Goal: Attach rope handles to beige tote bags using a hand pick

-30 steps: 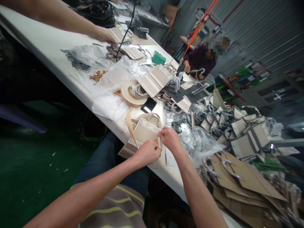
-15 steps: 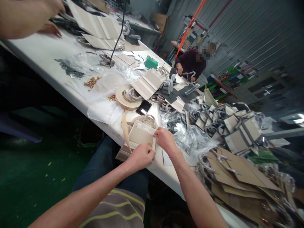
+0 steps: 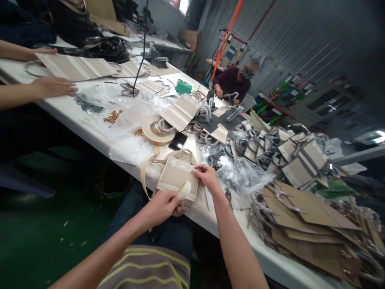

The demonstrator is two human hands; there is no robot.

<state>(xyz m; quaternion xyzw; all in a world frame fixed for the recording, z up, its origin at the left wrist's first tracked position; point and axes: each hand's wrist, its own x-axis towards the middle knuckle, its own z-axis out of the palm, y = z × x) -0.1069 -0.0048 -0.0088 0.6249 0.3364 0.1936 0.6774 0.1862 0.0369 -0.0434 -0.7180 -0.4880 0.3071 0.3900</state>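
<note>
A beige bag panel (image 3: 176, 172) with pale strips along its edges lies at the table's front edge, tilted toward my lap. My left hand (image 3: 168, 204) is closed on the end of a tan tape strip (image 3: 142, 176), whose pale tip sticks up over the panel. My right hand (image 3: 207, 176) pinches the panel's right edge near its upper corner. Beyond the panel stands a wide tape roll (image 3: 150, 138), with looped, wrapped handles inside its ring. A black phone (image 3: 178, 141) rests beside the roll.
At left, a co-worker's hands (image 3: 51, 87) rest on and by another long panel (image 3: 75, 68). Gold fittings (image 3: 112, 117) lie on plastic sheeting. To the right are brown panels with wrapped handles (image 3: 319, 208) and a heap of bag pieces (image 3: 303, 160). Another person (image 3: 231, 82) sits at the far side.
My left hand has moved left, away from the panel's right edge, and now holds up the tape end. The panel has turned to lie flatter. The co-worker's panel has come down onto the table.
</note>
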